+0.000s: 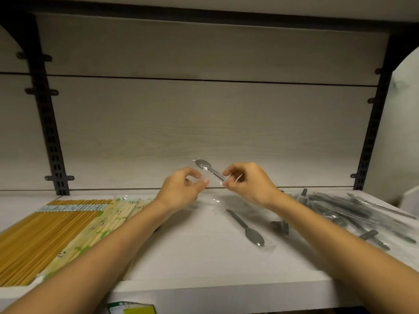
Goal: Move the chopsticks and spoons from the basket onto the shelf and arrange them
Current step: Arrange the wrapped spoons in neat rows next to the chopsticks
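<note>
A: Head view. Right hand, grip clamped on wrapped spoon handle, held above shelf, centre-far. Left hand curled, holding nothing, just beside.

B: Chopsticks left, spoon pile right. Best lay it parallel beside the lone spoon, bowls matching.

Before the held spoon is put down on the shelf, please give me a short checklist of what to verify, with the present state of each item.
1. Right hand grips the wrapped spoon by its handle: ok.
2. Left hand free to help: ok, fingers curled beside the spoon, holding nothing.
3. Bare place on the shelf under the hands: ok.
4. Single spoon already lies there as a guide: ok.
5. Spoon pile at right is orderly: not ok, spoons cross each other.
6. Basket has more items: cannot tell, not in view.
</note>
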